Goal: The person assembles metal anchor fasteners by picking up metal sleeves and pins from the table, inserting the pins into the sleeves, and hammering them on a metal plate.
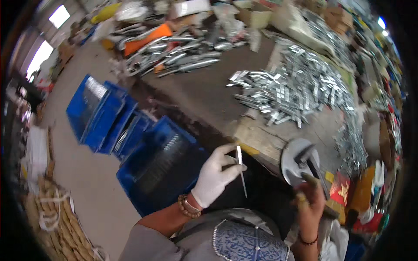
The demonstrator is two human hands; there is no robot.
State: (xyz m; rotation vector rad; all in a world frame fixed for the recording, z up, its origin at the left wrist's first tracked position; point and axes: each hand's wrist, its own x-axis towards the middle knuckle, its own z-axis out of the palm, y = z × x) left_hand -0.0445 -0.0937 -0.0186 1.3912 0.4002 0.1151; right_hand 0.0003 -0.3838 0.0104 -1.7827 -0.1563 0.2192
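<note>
My left hand (214, 177), in a white glove, pinches a thin shiny metal strip (239, 155) between thumb and fingers. The strip stands nearly upright in front of my lap, its narrow lower end pointing down. Smeared by motion, my right hand (310, 201) is bare apart from yellowish and greenish coverings on some fingers. It is just below a round pale metal disc (288, 162) with a dark hammer-shaped tool or handle (306, 155) over it. Whether the right fingers hold anything or touch that tool cannot be made out.
Many small flat metal pieces (296, 85) lie heaped on the worktable (209, 93) ahead and right. Longer metal tubes (191, 65) and an orange piece (148, 39) are piled at the back. Blue plastic bins (126, 185) stand left of my lap. Stuffed sacks (54, 217) lie lower left.
</note>
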